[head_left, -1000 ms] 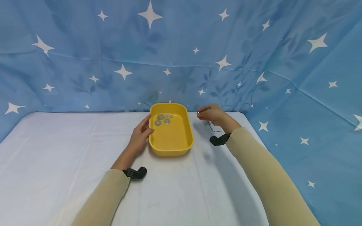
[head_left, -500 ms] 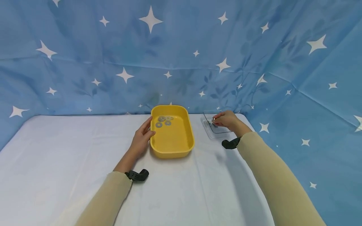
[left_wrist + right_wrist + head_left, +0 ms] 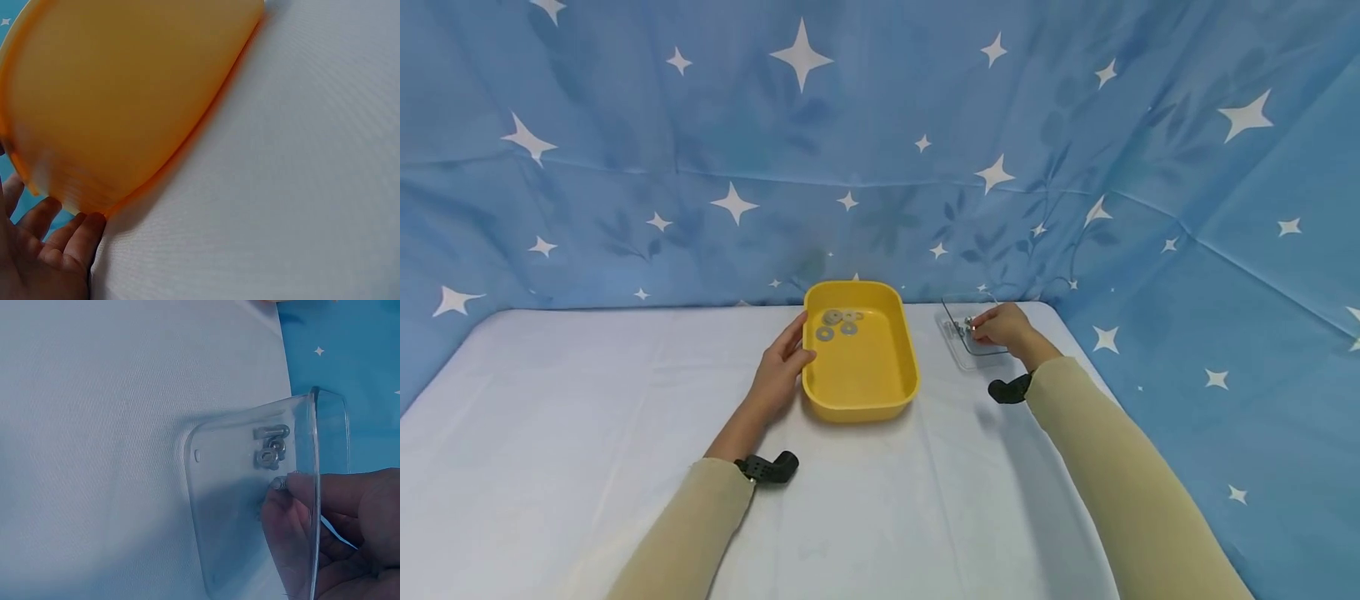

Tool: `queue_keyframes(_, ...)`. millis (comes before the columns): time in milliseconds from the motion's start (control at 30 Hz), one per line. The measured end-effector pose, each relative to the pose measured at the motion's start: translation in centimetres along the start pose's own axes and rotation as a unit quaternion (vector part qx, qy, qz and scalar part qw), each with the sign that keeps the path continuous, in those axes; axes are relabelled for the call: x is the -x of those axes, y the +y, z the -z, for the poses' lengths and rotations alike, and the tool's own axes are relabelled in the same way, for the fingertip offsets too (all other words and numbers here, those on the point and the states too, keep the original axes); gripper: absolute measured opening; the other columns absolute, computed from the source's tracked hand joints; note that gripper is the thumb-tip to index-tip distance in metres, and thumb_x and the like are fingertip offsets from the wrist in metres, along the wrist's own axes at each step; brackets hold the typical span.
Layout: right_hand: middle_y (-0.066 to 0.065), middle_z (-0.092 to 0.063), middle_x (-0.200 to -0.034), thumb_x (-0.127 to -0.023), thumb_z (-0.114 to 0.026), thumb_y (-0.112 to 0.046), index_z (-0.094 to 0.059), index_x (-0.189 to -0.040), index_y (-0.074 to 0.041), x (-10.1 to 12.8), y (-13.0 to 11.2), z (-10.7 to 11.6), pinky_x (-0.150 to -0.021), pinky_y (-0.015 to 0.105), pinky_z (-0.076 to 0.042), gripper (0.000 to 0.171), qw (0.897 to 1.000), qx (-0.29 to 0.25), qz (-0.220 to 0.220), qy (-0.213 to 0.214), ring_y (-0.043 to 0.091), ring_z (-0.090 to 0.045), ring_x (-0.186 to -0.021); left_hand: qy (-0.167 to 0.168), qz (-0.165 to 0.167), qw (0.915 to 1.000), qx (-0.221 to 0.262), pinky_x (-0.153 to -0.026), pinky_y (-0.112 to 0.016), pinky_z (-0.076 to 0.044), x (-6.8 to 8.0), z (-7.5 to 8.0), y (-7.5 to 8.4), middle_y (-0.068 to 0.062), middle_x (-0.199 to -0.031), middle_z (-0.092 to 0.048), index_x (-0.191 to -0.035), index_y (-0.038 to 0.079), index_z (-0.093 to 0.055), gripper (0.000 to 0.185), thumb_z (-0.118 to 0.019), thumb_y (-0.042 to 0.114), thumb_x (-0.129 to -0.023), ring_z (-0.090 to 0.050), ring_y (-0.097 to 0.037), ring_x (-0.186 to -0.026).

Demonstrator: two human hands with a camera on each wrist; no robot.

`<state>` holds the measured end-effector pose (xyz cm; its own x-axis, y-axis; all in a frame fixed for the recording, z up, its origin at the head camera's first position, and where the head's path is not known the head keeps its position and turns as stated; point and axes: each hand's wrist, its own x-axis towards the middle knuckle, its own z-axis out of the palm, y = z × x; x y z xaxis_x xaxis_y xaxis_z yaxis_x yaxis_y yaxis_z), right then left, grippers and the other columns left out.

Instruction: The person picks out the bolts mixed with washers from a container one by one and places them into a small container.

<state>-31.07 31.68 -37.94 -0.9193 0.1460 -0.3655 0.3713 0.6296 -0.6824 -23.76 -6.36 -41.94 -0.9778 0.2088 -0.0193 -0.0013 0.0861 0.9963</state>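
Note:
A yellow tray [image 3: 861,375] stands in the middle of the table, with several grey washers [image 3: 825,333] near its far left corner. My left hand [image 3: 778,369] holds the tray's left side, thumb at the rim and fingers along the outer wall. To the right stands a clear plastic box [image 3: 964,360]. My right hand [image 3: 1009,329] reaches into it over the rim. Between thumb and forefinger it pinches a small metal bolt [image 3: 279,483], mostly covered by the fingertips. More metal pieces [image 3: 270,453], among them a bolt, lie in the box beside the fingers.
A white cloth [image 3: 625,433] covers the table. Behind and to the right hangs a blue curtain [image 3: 880,150] with white stars, close to the far edge. The box's upright transparent wall [image 3: 314,506] stands between parts of the right hand.
My right hand has moved from beside the tray rightward to the clear box, then lowered slightly into it. The left hand keeps its hold on the tray.

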Motion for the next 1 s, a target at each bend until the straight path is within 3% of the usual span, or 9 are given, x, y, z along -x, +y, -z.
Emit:
queue_keyframes(167,0.017,-0.062,-0.122,-0.096,-0.063,-0.006,-0.064,-0.121,0.005,0.0,-0.2,-0.3,-0.089,0.031,-0.057,0.028,1.0,0.001,0.007,0.004,0.015,-0.061,-0.088,0.004,-0.005,1.0,-0.007,-0.123,-0.045,-0.035,0.2,0.2,0.1,-0.003,-0.17,-0.021,-0.163,0.021,-0.024,0.069,-0.05,0.011,-0.1,-0.025,-0.024,-0.157)
queue_keyframes(333,0.019,-0.062,-0.125,-0.097,-0.062,-0.004,-0.063,-0.127,0.006,0.0,-0.4,-0.5,-0.097,0.036,-0.058,0.031,1.0,-0.012,0.008,-0.002,0.017,-0.063,-0.094,0.007,-0.003,0.9999,-0.01,-0.123,-0.045,-0.035,0.5,0.3,0.1,-0.004,-0.17,-0.022,-0.163,0.02,-0.024,0.068,-0.05,0.01,-0.1,-0.026,-0.025,-0.157)
queue_keyframes(467,0.02,-0.06,-0.131,-0.098,-0.06,-0.005,-0.063,-0.13,0.006,0.2,-0.4,-0.4,-0.104,0.04,-0.055,0.034,1.0,-0.019,0.006,-0.008,0.021,-0.063,-0.101,0.011,-0.003,0.9999,-0.002,-0.124,-0.045,-0.034,0.1,0.5,-0.9,-0.003,-0.17,-0.022,-0.163,0.021,-0.024,0.069,-0.05,0.009,-0.1,-0.025,-0.025,-0.157)
queue_keyframes(633,0.022,-0.057,-0.137,-0.1,-0.058,-0.009,-0.06,-0.133,0.006,0.4,-0.6,-0.2,-0.108,0.042,-0.053,0.036,1.0,-0.02,0.019,-0.011,0.029,-0.063,-0.115,0.018,-0.007,0.9998,0.001,-0.124,-0.044,-0.033,-1.1,0.7,-2.9,0.004,-0.17,-0.022,-0.162,0.03,-0.025,0.069,-0.05,0.013,-0.1,-0.025,-0.021,-0.157)
queue_keyframes(833,0.025,-0.052,-0.144,-0.102,-0.054,-0.011,-0.055,-0.139,0.006,1.4,-1.2,0.4,-0.112,0.045,-0.05,0.04,0.999,-0.026,0.045,-0.017,0.039,-0.057,-0.13,0.022,-0.022,0.9995,0.002,-0.121,-0.048,-0.038,-1.1,0.9,-2.9,0.0,-0.169,-0.026,-0.162,0.03,-0.025,0.07,-0.051,0.015,-0.099,-0.031,-0.026,-0.154)
queue_keyframes(900,0.025,-0.052,-0.144,-0.103,-0.052,-0.013,-0.054,-0.139,0.006,1.9,-1.5,0.8,-0.112,0.047,-0.049,0.041,0.998,-0.005,0.061,-0.014,0.04,-0.056,-0.13,0.017,-0.017,0.9997,0.007,-0.12,-0.05,-0.039,-1.1,1.0,-2.5,-0.004,-0.169,-0.026,-0.163,0.027,-0.023,0.071,-0.051,0.015,-0.099,-0.034,-0.029,-0.153)
queue_keyframes(1000,0.026,-0.056,-0.139,-0.104,-0.049,-0.014,-0.059,-0.135,0.003,2.6,-1.9,1.3,-0.106,0.05,-0.052,0.037,0.991,0.072,0.114,0.009,0.041,-0.059,-0.125,0.011,-0.012,0.9998,-0.013,-0.118,-0.052,-0.041,-1.2,1.8,-1.4,-0.008,-0.168,-0.027,-0.164,0.023,-0.019,0.071,-0.051,0.017,-0.1,-0.037,-0.033,-0.151)
